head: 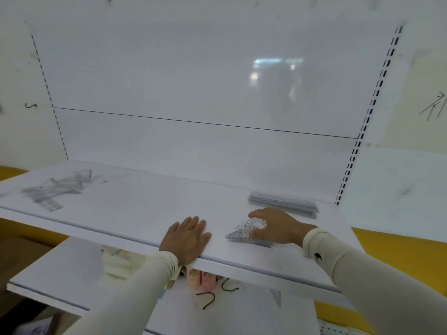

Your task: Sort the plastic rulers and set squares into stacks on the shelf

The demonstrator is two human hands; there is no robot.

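A small stack of clear set squares (242, 234) lies near the front right of the white shelf (135, 204). My right hand (278, 226) grips this stack, thumb on the far side and fingers curled over the near side. Flat on the shelf's front edge, just left of the stack, rests my left hand (187, 235) with straight fingers, holding nothing. Behind my right hand, a neat stack of clear rulers (283, 203) sits at the back right. A loose jumble of clear rulers and set squares (55, 187) lies at the far left of the shelf.
A lower shelf (60, 269) holds small pink and cream items (205, 278), black hooks (208, 299) and a clear set square (275, 297). Slotted uprights (370, 112) frame the white back panel. Yellow wall shows on both sides.
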